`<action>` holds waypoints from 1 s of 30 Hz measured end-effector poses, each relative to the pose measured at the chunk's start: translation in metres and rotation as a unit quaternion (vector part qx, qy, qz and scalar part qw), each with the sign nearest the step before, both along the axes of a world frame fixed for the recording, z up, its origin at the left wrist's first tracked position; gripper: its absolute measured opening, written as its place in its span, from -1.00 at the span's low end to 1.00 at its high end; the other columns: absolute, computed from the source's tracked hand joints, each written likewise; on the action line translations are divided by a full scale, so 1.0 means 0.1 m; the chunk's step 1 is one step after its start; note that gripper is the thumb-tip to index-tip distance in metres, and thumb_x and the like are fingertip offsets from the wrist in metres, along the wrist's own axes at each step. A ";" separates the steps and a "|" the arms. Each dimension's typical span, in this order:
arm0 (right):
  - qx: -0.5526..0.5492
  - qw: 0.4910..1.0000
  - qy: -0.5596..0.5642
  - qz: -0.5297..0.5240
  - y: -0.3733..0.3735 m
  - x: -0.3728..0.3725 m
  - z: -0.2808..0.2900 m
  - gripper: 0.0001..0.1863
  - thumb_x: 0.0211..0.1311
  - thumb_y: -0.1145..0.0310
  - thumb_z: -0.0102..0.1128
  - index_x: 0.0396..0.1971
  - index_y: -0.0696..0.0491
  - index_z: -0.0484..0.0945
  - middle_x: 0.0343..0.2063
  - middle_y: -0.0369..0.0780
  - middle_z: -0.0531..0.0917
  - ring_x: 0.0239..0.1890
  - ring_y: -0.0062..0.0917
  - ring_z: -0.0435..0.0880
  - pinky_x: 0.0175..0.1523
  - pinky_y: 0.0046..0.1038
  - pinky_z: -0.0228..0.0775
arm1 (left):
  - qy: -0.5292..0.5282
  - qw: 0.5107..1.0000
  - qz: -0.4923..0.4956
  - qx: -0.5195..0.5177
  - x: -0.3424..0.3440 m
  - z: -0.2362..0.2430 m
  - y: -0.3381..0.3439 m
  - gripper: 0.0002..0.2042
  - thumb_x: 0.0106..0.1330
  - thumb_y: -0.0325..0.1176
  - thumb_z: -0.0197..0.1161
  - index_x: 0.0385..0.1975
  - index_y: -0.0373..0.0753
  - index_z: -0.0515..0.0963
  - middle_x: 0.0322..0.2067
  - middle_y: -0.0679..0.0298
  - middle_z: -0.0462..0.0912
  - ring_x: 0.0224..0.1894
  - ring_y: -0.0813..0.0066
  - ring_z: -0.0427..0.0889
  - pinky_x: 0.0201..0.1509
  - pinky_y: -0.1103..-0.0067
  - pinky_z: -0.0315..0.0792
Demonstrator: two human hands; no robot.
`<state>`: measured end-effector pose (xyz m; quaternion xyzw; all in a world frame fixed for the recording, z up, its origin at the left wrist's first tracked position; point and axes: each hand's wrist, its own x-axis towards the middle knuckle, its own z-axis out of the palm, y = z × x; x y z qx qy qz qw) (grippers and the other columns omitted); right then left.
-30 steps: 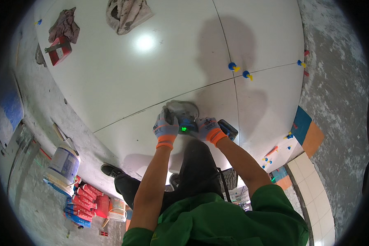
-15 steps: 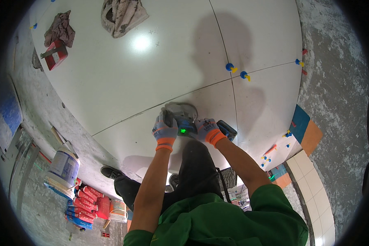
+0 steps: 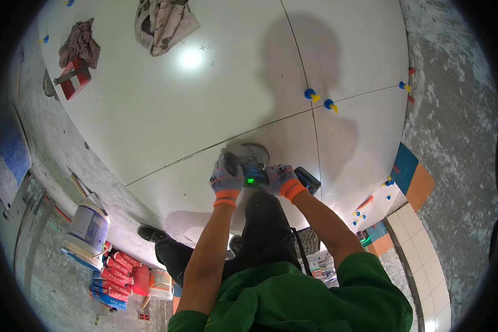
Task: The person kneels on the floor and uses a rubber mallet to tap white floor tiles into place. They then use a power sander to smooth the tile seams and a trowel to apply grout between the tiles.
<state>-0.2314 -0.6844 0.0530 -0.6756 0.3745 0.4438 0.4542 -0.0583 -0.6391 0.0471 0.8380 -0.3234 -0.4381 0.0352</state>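
Observation:
A dark cordless tile vibrator [image 3: 253, 169] with a round base and a green lit display rests on a large pale floor tile [image 3: 171, 198], just on my side of a long joint. My left hand [image 3: 227, 178], in a grey glove with an orange cuff, is closed on the vibrator's left handle. On its other side my right hand [image 3: 283, 180], gloved alike, grips the right handle; its palm side is hidden. A blue-black battery pack [image 3: 307, 180] sticks out just right of that hand. My knee is close below the tool.
Blue-and-yellow tile levelers [image 3: 312, 95] stand at the joint crossing to the right. Grey cloths [image 3: 166, 25] and a red tray-like tool [image 3: 75, 80] lie on the far tiles. A white bucket [image 3: 87, 226] and red bags [image 3: 119, 271] stand at lower left.
The whole picture has shifted slightly. Both hands keep hold of the vibrator, which stays at nearly the same spot on the tile.

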 end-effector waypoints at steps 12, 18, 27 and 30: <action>-0.014 0.999 -0.003 -0.038 -0.04 0.00 0.07 -0.33 0.05 -0.23 -0.01 -0.08 0.07 0.42 -0.15 -0.10 0.57 -0.05 -0.23 0.52 0.05 -0.23 0.27 | -0.046 0.999 -0.016 -0.009 -0.09 0.01 0.01 -0.55 0.05 -0.15 0.18 -0.05 -0.20 0.46 -0.18 0.13 0.54 -0.12 0.10 0.52 0.00 0.35 0.40; -0.024 0.999 -0.028 0.000 -0.13 0.04 0.10 -0.33 0.05 -0.22 0.00 -0.05 0.06 0.41 -0.15 -0.12 0.57 -0.06 -0.23 0.52 0.03 -0.21 0.29 | -0.106 0.994 -0.029 -0.001 -0.09 0.05 0.04 -0.54 0.06 -0.11 0.18 -0.05 -0.19 0.44 -0.18 0.10 0.54 -0.12 0.04 0.52 -0.01 0.31 0.39; -0.068 0.996 -0.027 0.046 -0.05 0.80 0.01 -0.26 0.03 -0.26 -0.03 0.02 0.08 0.36 -0.04 -0.04 0.50 0.00 -0.17 0.49 0.07 -0.20 0.29 | -0.085 0.975 0.200 -0.048 0.55 -0.10 0.39 -0.68 0.10 -0.24 0.20 -0.14 -0.19 0.50 -0.42 0.08 0.62 -0.35 0.17 0.62 -0.21 0.43 0.45; -0.088 0.985 -0.067 0.131 0.13 1.41 0.03 -0.22 0.02 -0.29 -0.03 0.02 0.11 0.36 0.00 -0.03 0.48 0.02 -0.18 0.48 0.11 -0.19 0.27 | -0.093 0.935 0.336 -0.064 0.96 -0.09 0.90 -0.71 0.09 -0.29 0.23 -0.18 -0.21 0.52 -0.56 0.14 0.58 -0.51 0.34 0.57 -0.36 0.50 0.43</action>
